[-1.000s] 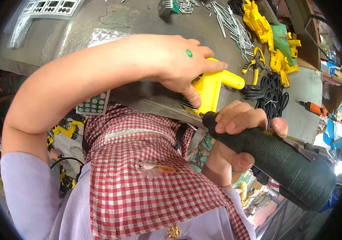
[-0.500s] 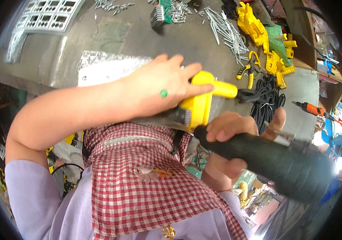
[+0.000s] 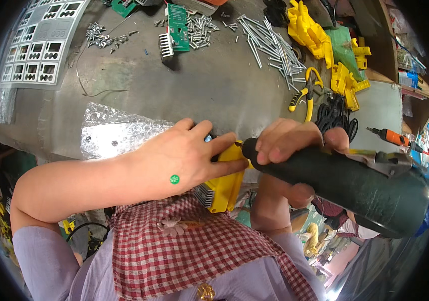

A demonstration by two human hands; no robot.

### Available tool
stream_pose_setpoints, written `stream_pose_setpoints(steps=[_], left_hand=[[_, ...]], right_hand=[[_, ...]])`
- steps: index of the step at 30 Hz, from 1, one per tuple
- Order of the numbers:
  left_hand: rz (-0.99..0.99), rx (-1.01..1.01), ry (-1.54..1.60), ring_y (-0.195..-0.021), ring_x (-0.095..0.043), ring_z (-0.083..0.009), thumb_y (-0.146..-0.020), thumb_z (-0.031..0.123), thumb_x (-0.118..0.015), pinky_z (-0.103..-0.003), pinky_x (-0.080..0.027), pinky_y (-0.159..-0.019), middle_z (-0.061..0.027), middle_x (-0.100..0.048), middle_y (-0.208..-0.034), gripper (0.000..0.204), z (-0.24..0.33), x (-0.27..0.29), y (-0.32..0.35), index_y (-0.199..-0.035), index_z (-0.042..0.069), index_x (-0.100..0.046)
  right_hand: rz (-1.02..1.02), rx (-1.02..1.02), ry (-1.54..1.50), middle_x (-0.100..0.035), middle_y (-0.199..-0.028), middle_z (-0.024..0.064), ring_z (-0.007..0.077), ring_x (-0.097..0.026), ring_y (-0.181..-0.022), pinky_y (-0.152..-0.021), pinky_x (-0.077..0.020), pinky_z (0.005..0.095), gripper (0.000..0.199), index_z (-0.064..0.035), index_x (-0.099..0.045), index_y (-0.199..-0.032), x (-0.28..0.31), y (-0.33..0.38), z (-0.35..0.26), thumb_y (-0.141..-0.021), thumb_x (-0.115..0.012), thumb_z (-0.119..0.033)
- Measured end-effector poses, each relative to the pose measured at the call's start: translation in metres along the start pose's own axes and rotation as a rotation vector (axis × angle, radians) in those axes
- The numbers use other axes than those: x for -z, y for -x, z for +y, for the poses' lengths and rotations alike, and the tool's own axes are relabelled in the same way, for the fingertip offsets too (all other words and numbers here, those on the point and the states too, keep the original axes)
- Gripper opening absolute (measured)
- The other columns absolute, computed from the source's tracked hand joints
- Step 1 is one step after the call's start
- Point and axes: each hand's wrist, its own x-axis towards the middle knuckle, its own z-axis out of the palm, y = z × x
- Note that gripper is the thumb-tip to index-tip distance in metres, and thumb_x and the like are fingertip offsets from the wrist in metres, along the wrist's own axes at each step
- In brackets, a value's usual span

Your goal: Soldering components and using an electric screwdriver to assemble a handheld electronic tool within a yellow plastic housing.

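Yellow-and-black pliers (image 3: 309,94) lie near long screws (image 3: 275,48), an orange tool (image 3: 394,136) farther right.

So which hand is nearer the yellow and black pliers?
Right. The right hand, gripping the dark cylindrical tool, is just below the pliers in the picture; the left hand, on the yellow casing, is farther off to their lower left.
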Motion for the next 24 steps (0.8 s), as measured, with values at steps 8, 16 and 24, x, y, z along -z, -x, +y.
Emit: stream_pose_setpoints(steps=[8, 16, 24], left_hand=[[-0.061, 0.019, -0.004, -0.089, -0.051, -0.0229, -0.075, 0.019, -0.058, -0.034, -0.044, -0.075, -0.0069, -0.053, -0.119, 0.045, 0.004, 0.004, -0.002, -0.119, 0.023, -0.059], [0.053, 0.344, 0.051, -0.107, -0.050, -0.0333, -0.067, 0.035, -0.071, -0.042, -0.039, -0.093, -0.0160, -0.049, -0.127, 0.075, 0.019, 0.004, 0.016, -0.129, 0.002, -0.045], [0.033, 0.384, 0.027, -0.102, -0.054, -0.0279, -0.073, 0.051, -0.064, -0.042, -0.035, -0.097, -0.0079, -0.059, -0.123, 0.087, 0.020, 0.000, 0.014, -0.138, 0.001, -0.036]], right_hand=[[-0.081, 0.025, 0.245, -0.058, -0.081, 0.0132, 0.0245, -0.058, -0.062, -0.058, -0.0504, 0.0360, 0.076, -0.0064, -0.027, -0.137, -0.002, 0.002, -0.003, -0.084, -0.066, -0.044], [0.460, -0.006, -0.169, -0.035, -0.132, 0.0162, 0.0321, -0.036, -0.124, -0.109, -0.0221, 0.0570, 0.068, -0.0010, -0.021, -0.140, 0.039, 0.018, -0.050, -0.088, -0.059, -0.024], [0.749, -0.196, -0.832, -0.048, -0.092, 0.0059, 0.0206, -0.049, -0.091, -0.099, -0.0334, 0.0486, 0.043, -0.0032, -0.043, -0.119, 0.115, 0.072, -0.045, -0.090, -0.055, -0.033]])
